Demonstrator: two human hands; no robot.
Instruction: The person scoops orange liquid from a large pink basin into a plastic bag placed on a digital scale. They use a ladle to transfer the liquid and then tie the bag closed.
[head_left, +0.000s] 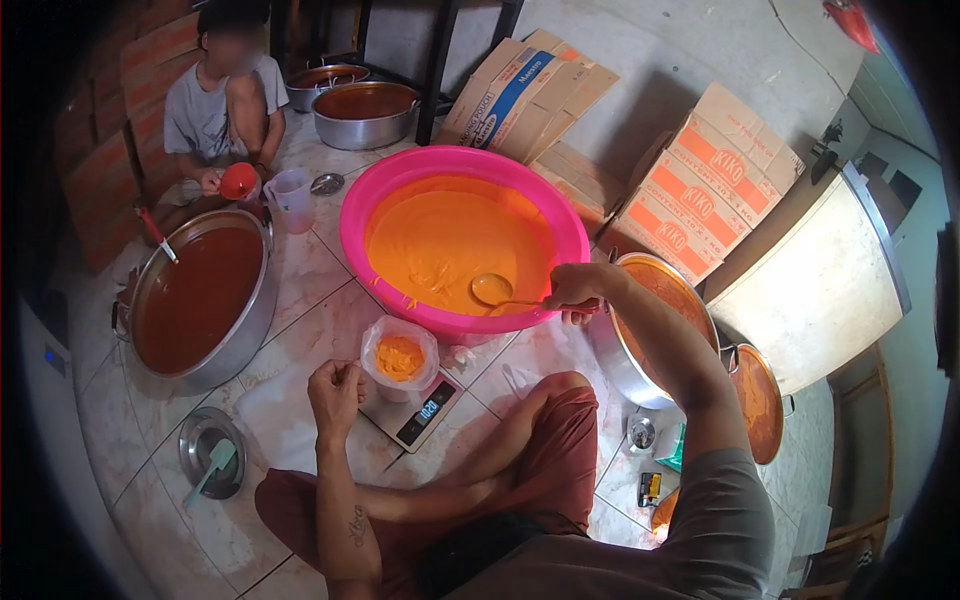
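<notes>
My right hand (574, 291) grips the red handle of a ladle (491, 289). Its round bowl rests at the surface of a thick orange mixture (450, 232) inside a large pink plastic tub (352, 217). Close to the tub's front, a clear plastic bag (424, 341) lines an upright container, with orange mixture (400, 358) in it. The container stands on a digital kitchen scale (429, 416) with a lit display. My left hand (336, 394) has curled fingers at the bag's left edge; whether they pinch the film cannot be told.
A person (232, 105) squats at the far left, holding a red cup (238, 181) near a plastic measuring jug (290, 201). Pots of red-brown sauce stand left (262, 315) and right (622, 337). A metal plate (212, 454) holds a spatula (214, 465). Cardboard boxes (705, 187) lean behind.
</notes>
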